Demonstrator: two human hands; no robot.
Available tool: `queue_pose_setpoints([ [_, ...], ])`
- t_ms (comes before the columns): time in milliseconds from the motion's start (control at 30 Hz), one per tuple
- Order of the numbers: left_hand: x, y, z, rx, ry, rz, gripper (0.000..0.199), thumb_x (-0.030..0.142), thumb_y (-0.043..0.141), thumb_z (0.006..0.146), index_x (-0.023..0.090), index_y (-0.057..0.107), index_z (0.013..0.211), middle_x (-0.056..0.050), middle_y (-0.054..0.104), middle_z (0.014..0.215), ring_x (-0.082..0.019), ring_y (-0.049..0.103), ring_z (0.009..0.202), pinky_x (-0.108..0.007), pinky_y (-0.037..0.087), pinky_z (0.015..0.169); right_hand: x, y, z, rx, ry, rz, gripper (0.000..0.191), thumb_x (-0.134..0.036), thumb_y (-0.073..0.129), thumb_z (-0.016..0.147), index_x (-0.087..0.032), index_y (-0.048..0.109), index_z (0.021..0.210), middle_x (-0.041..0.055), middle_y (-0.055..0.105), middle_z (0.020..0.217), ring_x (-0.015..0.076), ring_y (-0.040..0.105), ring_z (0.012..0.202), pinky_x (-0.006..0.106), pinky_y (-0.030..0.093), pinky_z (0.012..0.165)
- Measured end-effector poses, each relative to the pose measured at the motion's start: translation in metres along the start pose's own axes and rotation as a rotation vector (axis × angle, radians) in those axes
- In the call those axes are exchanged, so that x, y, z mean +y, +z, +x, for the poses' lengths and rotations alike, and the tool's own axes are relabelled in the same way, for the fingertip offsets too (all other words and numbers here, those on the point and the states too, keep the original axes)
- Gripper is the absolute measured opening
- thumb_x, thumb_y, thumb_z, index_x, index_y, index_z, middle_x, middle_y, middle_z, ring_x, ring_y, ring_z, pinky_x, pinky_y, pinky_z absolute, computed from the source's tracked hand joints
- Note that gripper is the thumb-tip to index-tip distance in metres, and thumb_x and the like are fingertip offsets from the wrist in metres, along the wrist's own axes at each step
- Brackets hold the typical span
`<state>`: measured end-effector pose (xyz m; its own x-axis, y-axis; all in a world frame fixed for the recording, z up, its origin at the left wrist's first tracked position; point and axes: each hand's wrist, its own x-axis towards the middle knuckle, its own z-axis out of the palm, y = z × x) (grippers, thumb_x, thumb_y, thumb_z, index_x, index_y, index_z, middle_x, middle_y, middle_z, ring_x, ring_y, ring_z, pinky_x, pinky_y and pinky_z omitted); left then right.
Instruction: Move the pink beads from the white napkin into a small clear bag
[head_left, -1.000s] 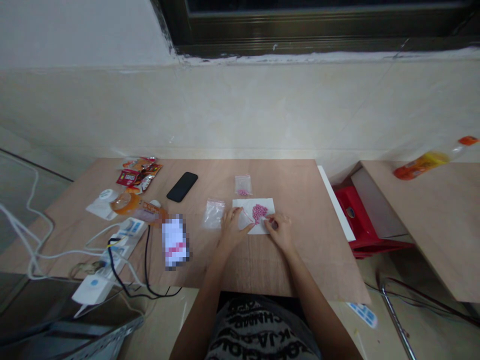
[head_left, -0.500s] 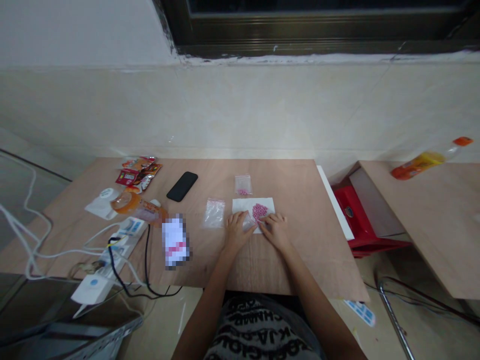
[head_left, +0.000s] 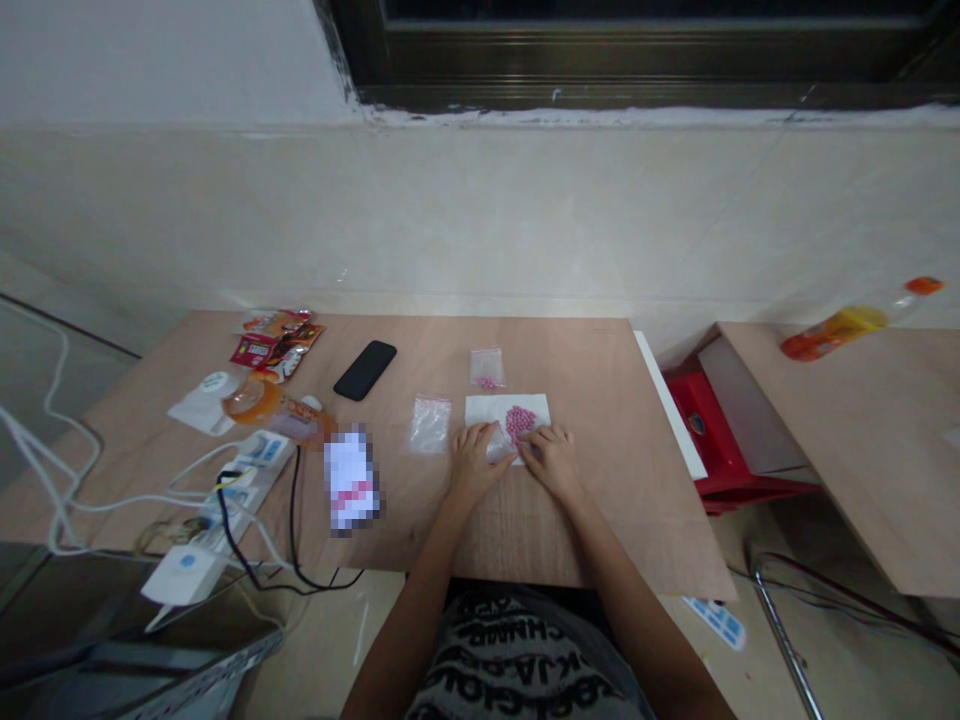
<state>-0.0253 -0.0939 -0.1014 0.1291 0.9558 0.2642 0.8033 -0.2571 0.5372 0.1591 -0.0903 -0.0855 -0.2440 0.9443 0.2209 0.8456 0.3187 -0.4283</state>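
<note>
Now that both hands have drawn together, the left hand (head_left: 476,462) pinches a small clear plastic bag (head_left: 499,443) on a white paper sheet (head_left: 484,410), which lies on the light wooden desk (head_left: 600,400). The right hand (head_left: 555,462) curls beside round pink beads (head_left: 520,422) (whether it grips anything, I cannot tell).

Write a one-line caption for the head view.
Left hand holds a clear zip bag by pink beads on white paper; right hand touches the paper.

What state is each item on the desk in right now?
Left hand: fingers on the small clear bag
Small clear bag: flat, pinned beside the beads
Right hand: resting at the paper's near edge
Pink beads: heaped on the paper
White paper: flat on the desk
Second zip bag: few pink beads inside
Third zip bag: flat, no beads visible
Black phone: lying flat, dark
</note>
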Motion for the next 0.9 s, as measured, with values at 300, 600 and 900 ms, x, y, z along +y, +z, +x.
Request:
queue_pose_setpoints([
  [300, 0.002, -0.004, 0.000, -0.017, 0.025, -0.013, 0.060, 0.048, 0.073, 0.075, 0.026, 0.057, 0.128, -0.009, 0.061, 0.122, -0.028, 0.054, 0.111, -0.045, 0.038, 0.098, 0.002, -0.001, -0.002, 0.055, 0.040, 0.151, 0.025, -0.039, 0.052, 0.094, -0.022, 0.071, 0.095, 0.0047, 0.067, 0.083, 0.0207, 0.055, 0.085, 0.034, 0.033, 0.080],
  [600, -0.001, -0.004, 0.000, -0.008, 0.040, -0.050, 0.064, 0.051, 0.074, 0.073, 0.026, 0.057, 0.130, -0.008, 0.059, 0.123, -0.027, 0.053, 0.113, -0.043, 0.038, 0.100, -0.005, -0.001, 0.009, 0.051, 0.033, 0.431, 0.024, -0.039, 0.055, 0.091, -0.021, 0.071, 0.091, 0.0042, 0.064, 0.073, 0.0199, 0.055, 0.073, 0.032, 0.042, 0.072],
  [900, -0.002, -0.003, -0.001, -0.007, 0.038, -0.064, 0.065, 0.048, 0.075, 0.073, 0.024, 0.056, 0.129, -0.008, 0.059, 0.124, -0.027, 0.053, 0.114, -0.044, 0.039, 0.100, -0.004, 0.004, 0.010, 0.018, 0.023, 0.495, 0.020, -0.035, 0.057, 0.090, -0.021, 0.071, 0.093, 0.0047, 0.065, 0.076, 0.0197, 0.055, 0.075, 0.033, 0.043, 0.072],
])
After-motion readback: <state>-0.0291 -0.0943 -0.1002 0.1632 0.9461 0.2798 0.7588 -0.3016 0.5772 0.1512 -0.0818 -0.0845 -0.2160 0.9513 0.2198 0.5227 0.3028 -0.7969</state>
